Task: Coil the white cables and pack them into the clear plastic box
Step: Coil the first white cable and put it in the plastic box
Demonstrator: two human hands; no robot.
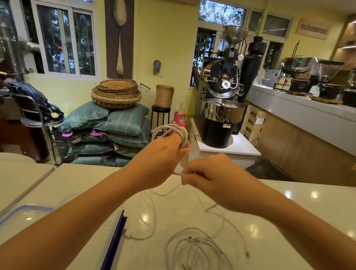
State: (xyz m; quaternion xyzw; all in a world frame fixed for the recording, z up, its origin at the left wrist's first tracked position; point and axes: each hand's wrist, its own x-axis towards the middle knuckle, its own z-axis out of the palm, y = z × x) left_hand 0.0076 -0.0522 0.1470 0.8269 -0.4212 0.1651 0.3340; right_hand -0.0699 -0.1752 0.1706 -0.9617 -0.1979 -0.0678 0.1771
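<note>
My left hand (162, 153) is raised above the far edge of the white counter, and a white cable coil (170, 132) is wound in loops around its fingers. My right hand (210, 175) pinches the free end of that cable (177, 174) just right of the left hand. A second white cable (201, 259) lies in loose loops on the counter below my right forearm. A third thin white cable (152, 215) trails across the counter's middle. The clear plastic box (112, 244) with a purple rim stands under my left forearm, mostly hidden.
A clear lid with a purple seal (24, 209) lies at the counter's left. The white counter (295, 211) stretches right. Beyond its far edge are stacked sacks (107, 132), baskets, and a coffee roaster (221, 108).
</note>
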